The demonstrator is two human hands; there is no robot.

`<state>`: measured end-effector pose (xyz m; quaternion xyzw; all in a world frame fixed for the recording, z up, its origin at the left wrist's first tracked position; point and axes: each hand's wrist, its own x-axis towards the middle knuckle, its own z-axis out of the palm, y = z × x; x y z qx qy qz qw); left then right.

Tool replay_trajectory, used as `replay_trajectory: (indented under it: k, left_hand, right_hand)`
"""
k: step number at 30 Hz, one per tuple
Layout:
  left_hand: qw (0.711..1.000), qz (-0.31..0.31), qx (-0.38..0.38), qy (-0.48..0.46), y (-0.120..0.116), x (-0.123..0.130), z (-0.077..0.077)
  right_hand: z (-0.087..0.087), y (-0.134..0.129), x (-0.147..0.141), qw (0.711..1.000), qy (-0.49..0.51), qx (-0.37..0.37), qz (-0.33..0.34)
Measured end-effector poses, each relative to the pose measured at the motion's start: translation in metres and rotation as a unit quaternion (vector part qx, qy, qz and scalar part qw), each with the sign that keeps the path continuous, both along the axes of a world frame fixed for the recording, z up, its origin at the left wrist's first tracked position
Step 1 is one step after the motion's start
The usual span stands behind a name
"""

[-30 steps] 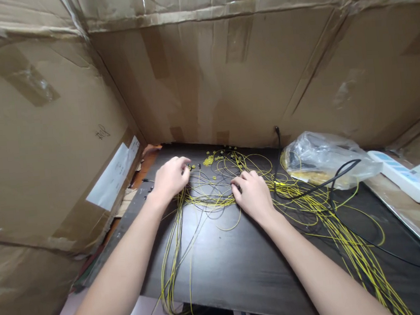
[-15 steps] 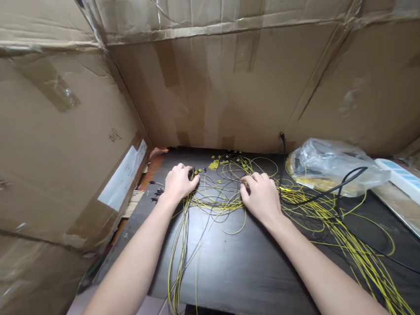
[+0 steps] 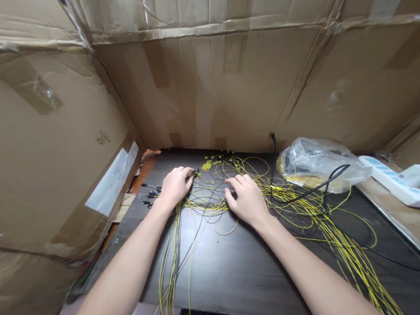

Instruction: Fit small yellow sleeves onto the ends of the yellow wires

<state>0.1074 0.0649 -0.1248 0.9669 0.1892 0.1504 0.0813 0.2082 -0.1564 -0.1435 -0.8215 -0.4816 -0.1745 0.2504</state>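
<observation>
Thin yellow and black cables (image 3: 173, 260) lie over the dark table, some hanging off its front edge. At the left, my left hand (image 3: 175, 186) is closed on a cable end. A small black connector (image 3: 196, 172) shows at its fingertips. More black connectors (image 3: 150, 197) stick out on the wrist side of that hand. My right hand (image 3: 247, 198) hovers at or rests on the middle of the tangle, fingers bent. Its thumb and forefinger are apart with nothing visible between them. Small yellow bits (image 3: 207, 165) lie scattered behind the hands.
A clear plastic bag (image 3: 312, 160) with yellow contents sits at the back right. Beside it is a white power strip (image 3: 398, 179). A thick black cord (image 3: 310, 197) crosses the bundle of yellow cables (image 3: 336, 234). Cardboard walls (image 3: 196, 89) enclose the table's back and sides.
The camera has turned slightly right. My right hand has shifted a little left, its thumb and forefinger now parted. A black connector now shows more plainly at my left fingertips.
</observation>
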Motion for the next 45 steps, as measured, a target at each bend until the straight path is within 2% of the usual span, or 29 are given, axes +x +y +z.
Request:
replay_trajectory:
  k: [5,10,18,22,25,32,34,37,39,41,43,45]
  left_hand:
    - [0.999,-0.02,0.0,-0.033,0.001,0.0,-0.001]
    - [0.994,-0.05,-0.045,-0.085,-0.003,0.001,-0.001]
    - [0.967,-0.168,-0.137,-0.135,-0.032,0.006,-0.005]
    - [0.953,-0.213,-0.15,-0.153,-0.047,0.005,-0.002]
    - [0.95,-0.223,-0.156,-0.151,-0.052,0.005,0.0]
    - [0.956,-0.198,-0.168,-0.134,-0.051,0.006,0.002]
    - [0.971,-0.155,-0.138,-0.122,-0.048,0.004,0.005]
    - [0.994,-0.047,-0.072,-0.069,-0.04,-0.001,0.01]
    - [0.998,0.019,-0.04,-0.033,-0.033,-0.003,0.012]
    - [0.998,0.059,-0.01,-0.014,-0.028,-0.005,0.012]
    - [0.997,0.071,0.022,-0.022,-0.028,-0.005,0.011]
    - [0.997,0.042,0.028,-0.059,-0.032,-0.003,0.011]
  right_hand:
    - [0.003,0.001,-0.004,1.0,0.014,-0.007,0.009]
    - [0.004,0.002,-0.005,0.999,0.027,0.004,0.022]
    - [0.002,0.003,-0.006,0.997,0.061,0.03,0.038]
    - [0.001,0.004,-0.005,0.994,0.092,0.059,0.009]
    - [-0.001,0.004,-0.003,0.994,0.093,0.052,-0.004]
    - [0.0,0.004,-0.001,0.992,0.112,0.058,0.029]
    - [0.0,0.003,-0.002,0.991,0.113,0.058,0.031]
    - [-0.001,0.003,-0.001,0.99,0.122,0.069,0.035]
    - [-0.002,0.003,-0.001,0.987,0.13,0.084,0.044]
    - [-0.004,0.003,0.0,0.984,0.135,0.099,0.054]
    - [-0.006,0.003,0.0,0.983,0.136,0.108,0.06]
    - [-0.006,0.003,0.0,0.982,0.136,0.116,0.063]
